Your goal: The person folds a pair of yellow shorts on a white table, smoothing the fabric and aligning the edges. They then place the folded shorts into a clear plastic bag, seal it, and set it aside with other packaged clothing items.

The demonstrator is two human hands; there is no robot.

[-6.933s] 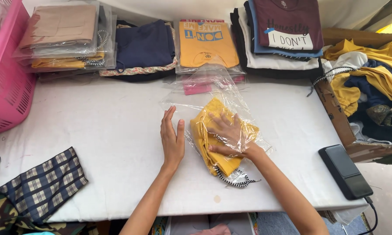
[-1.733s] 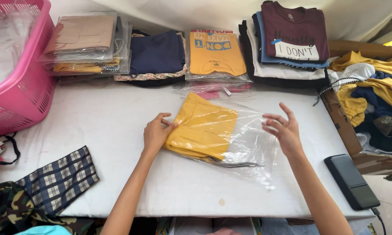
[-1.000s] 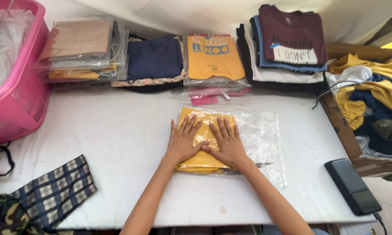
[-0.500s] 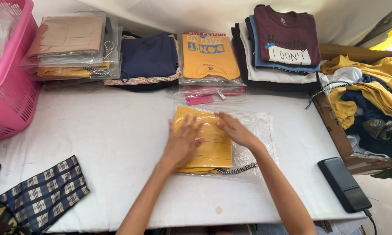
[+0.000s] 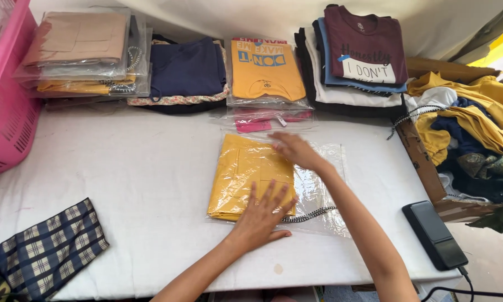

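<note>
A folded yellow garment (image 5: 251,176) lies flat inside a clear plastic bag (image 5: 318,190) near the middle of the white desk (image 5: 140,168), with the empty part of the bag spreading out to the garment's right. The left hand (image 5: 261,215) rests palm down on the near edge of the bagged garment, fingers spread wide and flat, pressing on it rather than closing around anything. The right hand (image 5: 295,150) lies on the far right corner of the same bag, its fingers stretched out and slightly blurred, likewise open and gripping nothing. A black-and-white twisted cord (image 5: 307,215) pokes out from under the garment's near edge, just beside the left hand. Along the back of the desk stand stacks of clothing: bagged tan and mustard pieces (image 5: 84,50) at the left, a navy folded garment (image 5: 185,70) next to them, a bagged orange printed shirt (image 5: 264,70) directly behind the hands, and a pile topped by a maroon printed shirt (image 5: 363,47). A pink plastic basket (image 5: 8,112) sits at the far left, a plaid cloth (image 5: 44,249) lies at the near left edge, a black flat device (image 5: 435,235) rests at the near right corner, and a heap of yellow and dark loose clothes (image 5: 475,128) fills a cardboard box on the right.
</note>
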